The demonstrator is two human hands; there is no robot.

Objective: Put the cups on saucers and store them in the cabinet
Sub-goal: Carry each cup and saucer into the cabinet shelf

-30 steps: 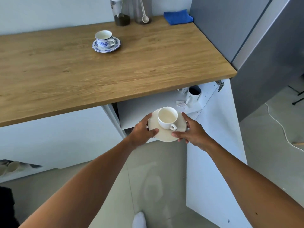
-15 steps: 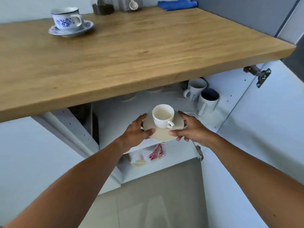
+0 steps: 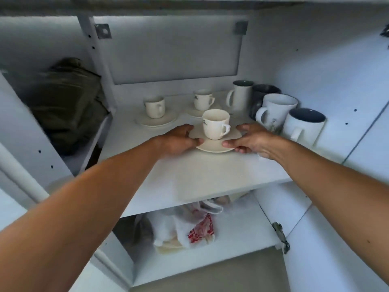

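A cream cup (image 3: 215, 124) stands upright on a cream saucer (image 3: 212, 145), handle to the right. My left hand (image 3: 179, 140) grips the saucer's left rim and my right hand (image 3: 250, 141) grips its right rim. The saucer is low over the white upper shelf (image 3: 189, 178) of the open cabinet; I cannot tell whether it touches the shelf. Behind it stand two more cream cups on saucers, one at back left (image 3: 155, 107) and one at back centre (image 3: 203, 100).
Several mugs (image 3: 273, 112) are grouped at the shelf's right, close to my right hand. A dark green bundle (image 3: 67, 102) fills the left compartment. Plastic bags (image 3: 189, 226) lie on the lower shelf. A hinge (image 3: 280, 237) sits at the door edge, lower right.
The view has dropped below the countertop to shelf level. Both hands have carried the cup and saucer forward into the cabinet, over the upper shelf.
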